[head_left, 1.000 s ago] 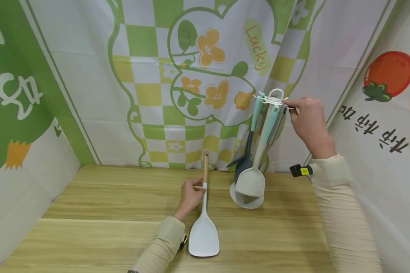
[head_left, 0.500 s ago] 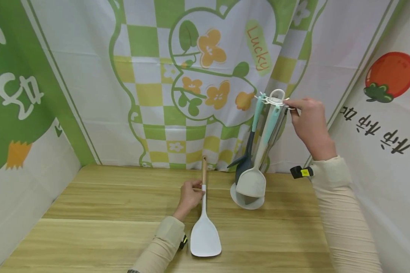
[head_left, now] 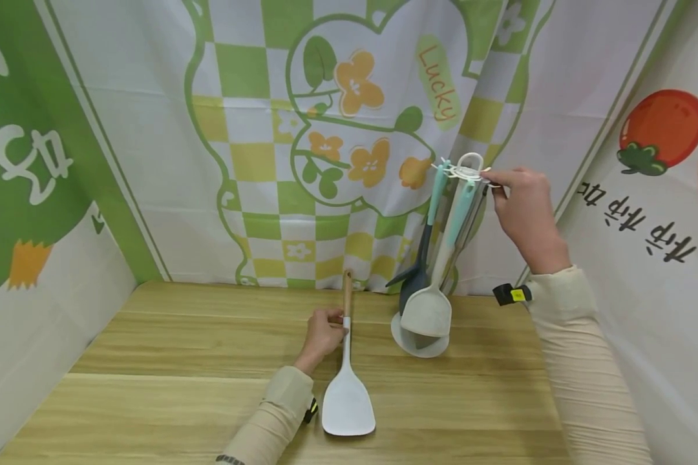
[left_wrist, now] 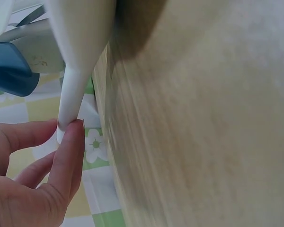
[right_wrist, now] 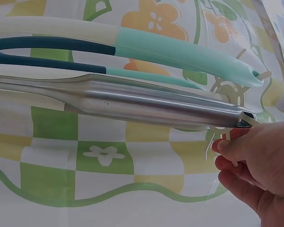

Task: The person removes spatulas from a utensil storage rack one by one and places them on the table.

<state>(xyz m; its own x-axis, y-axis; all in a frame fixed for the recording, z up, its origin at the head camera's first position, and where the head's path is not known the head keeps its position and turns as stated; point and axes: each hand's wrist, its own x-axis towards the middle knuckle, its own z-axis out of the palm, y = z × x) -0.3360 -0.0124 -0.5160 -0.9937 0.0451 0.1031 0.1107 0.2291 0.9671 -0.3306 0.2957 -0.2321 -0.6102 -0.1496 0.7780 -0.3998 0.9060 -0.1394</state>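
My left hand (head_left: 321, 337) pinches the white neck of a spatula (head_left: 349, 403), just below its wooden handle, between thumb and fingers. The broad white blade points toward me over the tabletop. In the left wrist view, the spatula (left_wrist: 83, 33) shows a shadow beside it on the wood. My right hand (head_left: 526, 216) pinches a hook at the top of a white utensil rack (head_left: 466, 172). Hanging there are a beige turner (head_left: 427, 313) with a mint handle, a dark blue utensil (head_left: 414, 284) with a mint handle, and a steel-handled utensil (right_wrist: 146, 100) whose head is hidden.
The rack's round white base (head_left: 419, 349) stands on the wooden tabletop (head_left: 180, 361), near the back. A green-and-white checked cloth (head_left: 247, 161) hangs close behind it. Printed panels rise on the left and right sides.
The spatula's handle end has lowered slightly and shifted a little left, while the left hand keeps its pinch. My right hand and the rack stay in place.
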